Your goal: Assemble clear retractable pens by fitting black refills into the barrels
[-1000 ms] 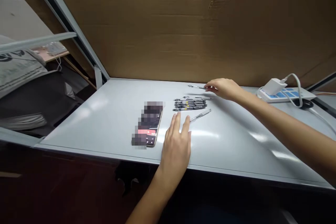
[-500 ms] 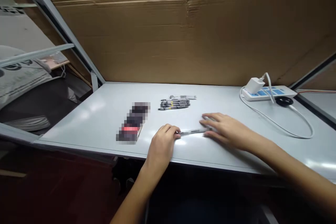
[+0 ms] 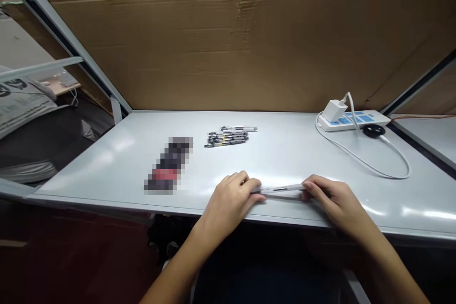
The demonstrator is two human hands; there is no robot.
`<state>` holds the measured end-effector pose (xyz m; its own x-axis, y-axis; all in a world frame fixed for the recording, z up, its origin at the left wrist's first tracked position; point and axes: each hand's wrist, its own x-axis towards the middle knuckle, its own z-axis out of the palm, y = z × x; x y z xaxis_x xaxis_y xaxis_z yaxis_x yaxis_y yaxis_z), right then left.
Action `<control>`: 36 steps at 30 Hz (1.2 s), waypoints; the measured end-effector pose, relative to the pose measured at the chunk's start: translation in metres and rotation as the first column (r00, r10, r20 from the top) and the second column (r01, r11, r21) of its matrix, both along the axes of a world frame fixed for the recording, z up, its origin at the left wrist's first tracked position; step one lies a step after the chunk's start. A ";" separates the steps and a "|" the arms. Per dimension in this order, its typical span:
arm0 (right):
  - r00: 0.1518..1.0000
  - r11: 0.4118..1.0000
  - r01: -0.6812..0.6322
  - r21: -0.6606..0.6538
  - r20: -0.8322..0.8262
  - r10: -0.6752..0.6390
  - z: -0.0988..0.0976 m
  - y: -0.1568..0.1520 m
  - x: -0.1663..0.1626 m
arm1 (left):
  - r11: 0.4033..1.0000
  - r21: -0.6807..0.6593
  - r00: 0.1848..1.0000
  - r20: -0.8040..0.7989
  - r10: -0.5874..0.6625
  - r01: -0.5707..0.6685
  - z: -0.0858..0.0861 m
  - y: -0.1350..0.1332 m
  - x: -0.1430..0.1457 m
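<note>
A slim pale pen (image 3: 281,189) lies level just above the near edge of the grey table (image 3: 292,152). My left hand (image 3: 231,202) pinches its left end, and my right hand (image 3: 331,202) pinches its right end. Both hands have their fingers curled closed around the pen. Farther back in the middle of the table lies a small bundle of several dark pens (image 3: 228,137), with one lighter pen at its far side.
A phone (image 3: 168,165) lies flat to the left of the pens. At the back right sits a white power strip (image 3: 356,119) with a plugged-in charger (image 3: 334,110) and a looping cable (image 3: 370,164). A cardboard wall (image 3: 249,47) stands behind the table.
My right hand came back from the far pens to the near edge. My left hand picked up the loose pen and both hands now hold it by its ends.
</note>
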<state>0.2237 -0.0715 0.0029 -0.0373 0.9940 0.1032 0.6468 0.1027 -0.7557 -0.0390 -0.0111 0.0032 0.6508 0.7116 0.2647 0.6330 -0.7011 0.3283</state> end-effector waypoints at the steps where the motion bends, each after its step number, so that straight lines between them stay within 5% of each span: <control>1: 1.000 1.000 -0.009 -0.013 -0.005 0.009 0.000 0.001 0.000 | 1.000 0.007 1.000 -0.005 -0.013 0.013 0.000 0.000 0.000; 24: 0.997 0.997 -0.068 -0.028 0.032 0.069 -0.002 0.001 0.001 | 0.995 0.096 0.995 -0.100 -0.031 0.041 0.003 -0.006 0.001; 36: 1.000 0.995 0.015 -0.103 -0.012 -0.016 -0.001 -0.001 0.000 | 0.995 0.073 0.994 -0.094 -0.059 0.066 0.002 -0.007 0.001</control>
